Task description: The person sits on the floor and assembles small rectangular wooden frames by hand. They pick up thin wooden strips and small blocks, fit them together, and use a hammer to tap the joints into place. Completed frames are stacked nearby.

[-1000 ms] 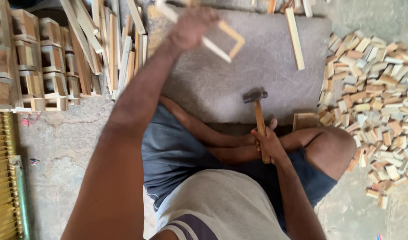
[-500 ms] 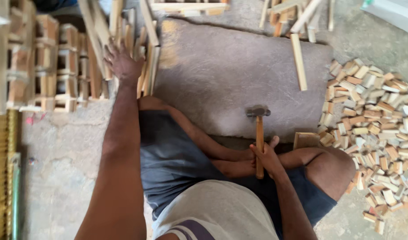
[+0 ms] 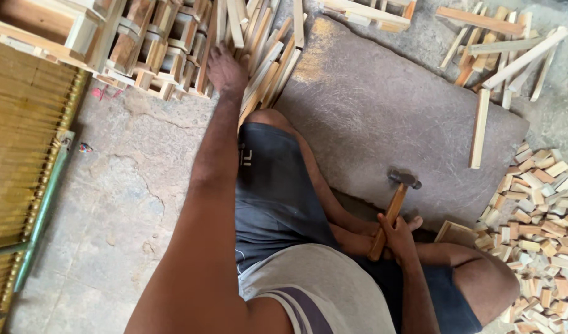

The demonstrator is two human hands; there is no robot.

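Hammer [image 3: 395, 210] of brown wood and dark steel rests upright in your right hand [image 3: 396, 238], fingers wrapped round its lower handle, head on the flat grey stone slab [image 3: 383, 105], long axis pointing away from you. Your left hand [image 3: 225, 71], which a second ago held a small frame aloft, now lies fingers together on the leaning pale wooden slats [image 3: 265, 62], seemingly choosing fresh stock

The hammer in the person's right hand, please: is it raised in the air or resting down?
Resting down: the hammer has its head on the grey stone slab, handle gripped low by the right hand.
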